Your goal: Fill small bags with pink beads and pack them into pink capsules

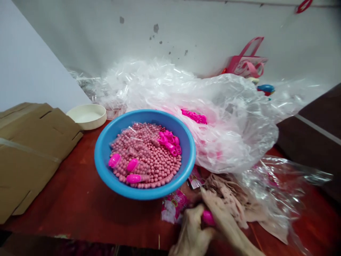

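At the lower right, my left hand (194, 227) is closed around a bright pink plastic cap (208, 217). My right hand (220, 208) lies against the same cap from the other side, its partly blurred fingers curled over toward my left hand. Most of the piece is hidden between both hands. Left of them stands a blue basin (145, 193) filled with dusty-pink beads (157, 165). On the beads lie clear tubes with pink caps (133, 178) and a cluster of loose pink caps (169, 142). Printed pink cards (174, 206) lie beside my left hand.
Behind the basin spreads a heap of clear plastic bags (226, 142), with pink pieces (194, 116) inside. A crumpled brown cloth (226, 192) lies past my right hand. Cardboard (34, 153) and a white round tray (89, 122) stand left; a dark box (317, 131) stands right.
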Available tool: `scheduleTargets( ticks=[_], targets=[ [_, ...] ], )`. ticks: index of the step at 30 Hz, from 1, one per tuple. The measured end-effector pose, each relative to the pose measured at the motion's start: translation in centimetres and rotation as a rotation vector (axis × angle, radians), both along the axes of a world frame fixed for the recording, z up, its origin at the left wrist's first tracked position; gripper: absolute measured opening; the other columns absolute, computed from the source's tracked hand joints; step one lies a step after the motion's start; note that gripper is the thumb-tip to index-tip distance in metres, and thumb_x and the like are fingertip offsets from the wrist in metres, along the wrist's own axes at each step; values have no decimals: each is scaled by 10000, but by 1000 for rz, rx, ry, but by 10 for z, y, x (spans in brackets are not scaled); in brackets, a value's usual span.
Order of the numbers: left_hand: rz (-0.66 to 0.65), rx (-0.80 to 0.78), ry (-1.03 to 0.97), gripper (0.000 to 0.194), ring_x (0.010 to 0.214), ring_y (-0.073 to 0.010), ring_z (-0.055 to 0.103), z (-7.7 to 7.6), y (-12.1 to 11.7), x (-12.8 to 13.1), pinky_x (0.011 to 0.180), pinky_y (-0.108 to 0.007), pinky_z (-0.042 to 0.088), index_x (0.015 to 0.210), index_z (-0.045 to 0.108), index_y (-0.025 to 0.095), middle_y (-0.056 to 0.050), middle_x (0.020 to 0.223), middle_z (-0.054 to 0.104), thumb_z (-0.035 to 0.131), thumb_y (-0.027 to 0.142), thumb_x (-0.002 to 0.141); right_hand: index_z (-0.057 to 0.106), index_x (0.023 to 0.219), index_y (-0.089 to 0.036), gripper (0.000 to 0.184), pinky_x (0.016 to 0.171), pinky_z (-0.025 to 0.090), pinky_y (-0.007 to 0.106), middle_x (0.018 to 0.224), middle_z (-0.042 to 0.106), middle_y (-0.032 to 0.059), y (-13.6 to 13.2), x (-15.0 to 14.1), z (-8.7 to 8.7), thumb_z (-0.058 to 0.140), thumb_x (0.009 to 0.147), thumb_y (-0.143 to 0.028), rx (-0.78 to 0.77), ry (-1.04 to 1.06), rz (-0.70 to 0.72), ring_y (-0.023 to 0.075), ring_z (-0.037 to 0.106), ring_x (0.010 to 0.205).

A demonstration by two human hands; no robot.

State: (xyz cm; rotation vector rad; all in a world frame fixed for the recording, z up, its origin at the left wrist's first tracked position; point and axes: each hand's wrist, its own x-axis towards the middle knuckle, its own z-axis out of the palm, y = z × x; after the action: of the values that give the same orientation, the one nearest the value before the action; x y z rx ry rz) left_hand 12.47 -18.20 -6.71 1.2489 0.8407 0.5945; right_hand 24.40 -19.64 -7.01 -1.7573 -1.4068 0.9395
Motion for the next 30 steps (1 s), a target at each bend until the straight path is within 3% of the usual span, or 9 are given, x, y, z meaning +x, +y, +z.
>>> scheduleTargets(
  ticks=[3,6,10,15,18,20,23,26,30],
  targets=[
    [80,-93,-125,315,643,-109,536,15,4,0,588,-223,435,965,659,114,10,807,640,737,245,689,694,845,-195,573,616,563,309,737,697,69,6,7,14,288,911,-594,-20,92,-39,211,675,709],
    [123,-208,-291,469,622,-83,470,31,7,-4,552,-178,372,1076,650,150,39,773,607,723,111,615,689,879,-216,506,618,557,321,836,708,71,9,9,32,351,894,-592,-88,272,24,213,674,748],
    [152,-252,-270,277,538,-59,365,39,4,-9,494,-167,301,822,672,130,73,626,481,709,57,557,672,767,-162,548,588,522,287,660,658,35,15,-6,60,379,874,-612,-317,622,21,163,631,613],
    [178,-298,-175,194,502,-57,287,36,-1,-9,456,-177,237,601,541,140,92,526,386,711,85,527,645,698,-199,477,542,474,248,542,578,-18,20,-21,70,448,835,-611,-415,649,32,123,566,508],
    [113,-218,-125,137,579,-93,423,26,-8,-8,522,-188,344,721,616,136,49,626,522,683,104,606,639,698,-189,477,525,456,251,555,572,-10,18,-19,63,462,826,-613,-372,555,78,136,554,527],
    [80,-120,-44,188,767,-163,548,14,-16,-9,672,-233,446,869,657,160,-9,817,631,652,138,683,621,663,-182,496,516,450,244,592,586,4,14,-16,55,408,879,-575,-184,255,149,140,554,556],
    [77,-17,90,267,1037,-241,562,-8,-31,-9,919,-322,442,1053,639,190,-83,1071,648,569,215,797,576,626,-195,539,521,456,249,598,589,8,6,-11,34,280,953,-504,155,-253,214,141,544,553],
    [56,-3,106,301,1103,-279,553,-24,-38,-8,965,-360,434,1100,639,170,-125,1107,654,527,223,825,568,624,-209,562,598,495,302,622,616,35,-2,-7,9,220,966,-487,286,-344,207,172,569,583],
    [37,6,82,370,1162,-321,524,-31,-35,-4,1035,-415,385,1173,613,152,-145,1180,642,527,244,825,628,756,-217,509,736,527,337,719,671,54,-12,1,-22,206,982,-392,408,-393,215,195,628,685]
  ],
)
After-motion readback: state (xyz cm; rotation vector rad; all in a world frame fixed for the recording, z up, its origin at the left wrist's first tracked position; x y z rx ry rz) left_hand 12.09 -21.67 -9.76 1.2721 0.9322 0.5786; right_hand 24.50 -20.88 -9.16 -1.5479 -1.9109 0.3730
